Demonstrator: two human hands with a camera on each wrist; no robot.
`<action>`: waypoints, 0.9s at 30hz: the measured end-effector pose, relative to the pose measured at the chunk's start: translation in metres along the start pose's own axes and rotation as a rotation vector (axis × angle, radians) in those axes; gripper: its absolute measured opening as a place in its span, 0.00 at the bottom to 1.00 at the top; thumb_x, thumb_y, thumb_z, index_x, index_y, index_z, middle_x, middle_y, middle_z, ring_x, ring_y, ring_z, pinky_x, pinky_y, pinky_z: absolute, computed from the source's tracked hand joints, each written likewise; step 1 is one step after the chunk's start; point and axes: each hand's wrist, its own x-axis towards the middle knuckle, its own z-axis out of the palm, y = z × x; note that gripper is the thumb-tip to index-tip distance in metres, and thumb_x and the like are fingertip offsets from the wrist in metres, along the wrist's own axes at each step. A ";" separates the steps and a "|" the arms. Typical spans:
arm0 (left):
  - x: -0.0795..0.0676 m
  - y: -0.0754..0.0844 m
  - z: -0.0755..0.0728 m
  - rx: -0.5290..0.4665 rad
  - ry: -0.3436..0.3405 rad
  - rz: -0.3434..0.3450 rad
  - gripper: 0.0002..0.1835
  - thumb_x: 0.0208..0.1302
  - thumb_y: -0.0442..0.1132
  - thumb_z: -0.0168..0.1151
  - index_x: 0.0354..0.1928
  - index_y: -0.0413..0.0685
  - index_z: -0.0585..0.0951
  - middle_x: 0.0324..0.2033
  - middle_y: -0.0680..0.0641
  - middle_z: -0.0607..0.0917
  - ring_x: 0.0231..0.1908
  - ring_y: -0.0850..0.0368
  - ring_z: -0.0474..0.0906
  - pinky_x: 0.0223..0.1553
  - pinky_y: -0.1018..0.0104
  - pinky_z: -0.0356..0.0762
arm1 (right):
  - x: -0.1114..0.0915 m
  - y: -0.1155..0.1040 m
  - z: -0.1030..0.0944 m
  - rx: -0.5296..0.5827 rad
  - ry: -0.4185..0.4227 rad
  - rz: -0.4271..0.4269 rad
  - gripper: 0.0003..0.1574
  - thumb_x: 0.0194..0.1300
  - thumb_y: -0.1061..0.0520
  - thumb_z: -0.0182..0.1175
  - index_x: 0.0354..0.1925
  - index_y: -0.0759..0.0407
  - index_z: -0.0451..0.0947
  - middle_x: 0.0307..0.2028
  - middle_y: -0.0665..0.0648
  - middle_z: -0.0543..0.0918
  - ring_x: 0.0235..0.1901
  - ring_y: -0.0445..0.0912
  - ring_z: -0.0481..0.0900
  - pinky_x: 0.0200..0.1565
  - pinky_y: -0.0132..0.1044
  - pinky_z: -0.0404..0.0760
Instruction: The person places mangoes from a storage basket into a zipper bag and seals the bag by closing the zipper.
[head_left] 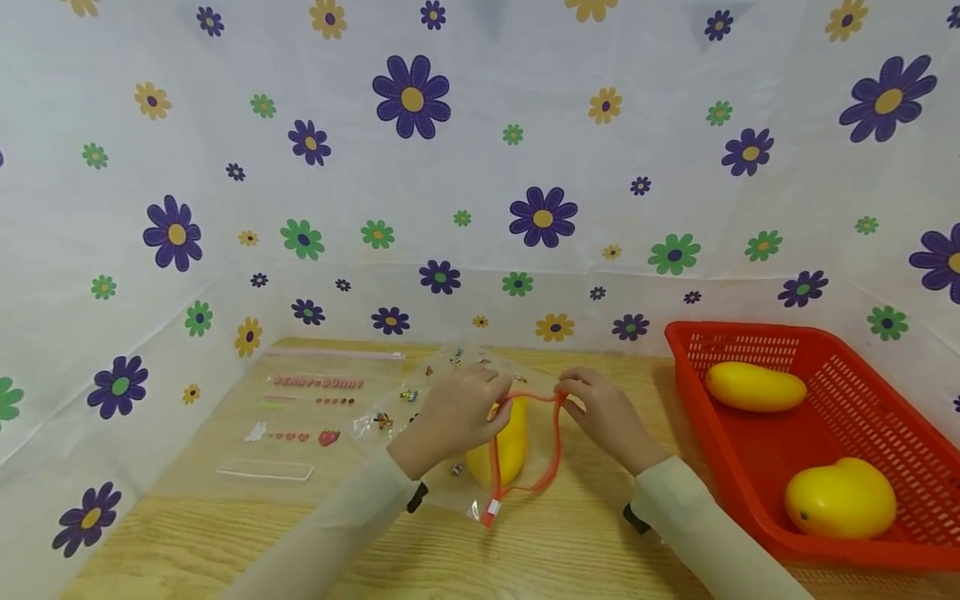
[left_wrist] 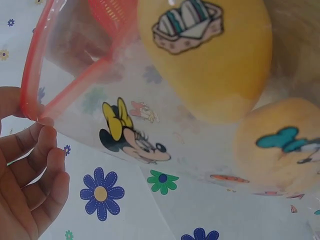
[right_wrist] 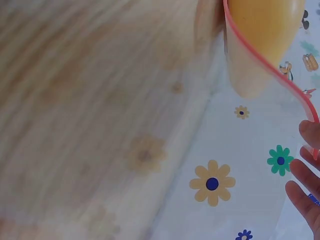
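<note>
Between the two hands stands a clear zip bag [head_left: 408, 397] with cartoon prints, its red zip edge [head_left: 557, 450] spread into a loop. My left hand [head_left: 453, 412] pinches this edge at its far left. On the far right corner, my right hand [head_left: 606, 414] grips it between thumb and fingertips. A white slider [head_left: 493, 506] sits at the near corner. Through the mouth shows a yellow mango [head_left: 513, 446]. In the left wrist view, a second yellow fruit [left_wrist: 275, 145] lies beside that mango behind the printed film.
A red basket [head_left: 723, 492] at the right holds two yellow mangoes, one far [head_left: 753, 387] and one near [head_left: 840, 500]. Flat on the wooden table [head_left: 397, 550] at the left lies another clear bag [head_left: 225, 417] with pink prints. A flowered sheet [head_left: 480, 167] hangs behind.
</note>
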 end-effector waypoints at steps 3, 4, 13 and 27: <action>-0.001 -0.002 0.000 0.001 0.006 0.003 0.10 0.55 0.43 0.62 0.22 0.52 0.71 0.17 0.56 0.72 0.20 0.63 0.65 0.19 0.77 0.57 | 0.004 0.000 -0.002 0.004 0.011 0.008 0.12 0.48 0.64 0.70 0.34 0.59 0.83 0.40 0.58 0.83 0.41 0.51 0.82 0.43 0.40 0.82; -0.002 -0.003 0.000 0.001 0.007 0.007 0.10 0.54 0.43 0.62 0.22 0.52 0.71 0.17 0.56 0.72 0.19 0.63 0.65 0.19 0.77 0.56 | 0.006 0.000 -0.003 0.003 0.012 0.012 0.11 0.48 0.63 0.70 0.34 0.59 0.83 0.40 0.58 0.83 0.41 0.51 0.82 0.43 0.40 0.82; -0.003 0.004 0.001 0.000 -0.057 0.071 0.11 0.54 0.44 0.63 0.21 0.52 0.72 0.14 0.57 0.72 0.17 0.64 0.64 0.19 0.76 0.56 | 0.021 0.002 -0.012 0.034 -0.016 0.087 0.09 0.52 0.63 0.68 0.36 0.60 0.83 0.43 0.60 0.82 0.44 0.53 0.82 0.46 0.42 0.81; 0.000 0.026 0.021 0.008 -0.263 0.072 0.09 0.57 0.46 0.60 0.24 0.53 0.74 0.14 0.58 0.72 0.15 0.66 0.60 0.15 0.75 0.53 | 0.032 0.004 -0.017 0.029 -0.008 0.107 0.08 0.53 0.62 0.67 0.34 0.62 0.83 0.43 0.61 0.82 0.47 0.54 0.80 0.48 0.44 0.80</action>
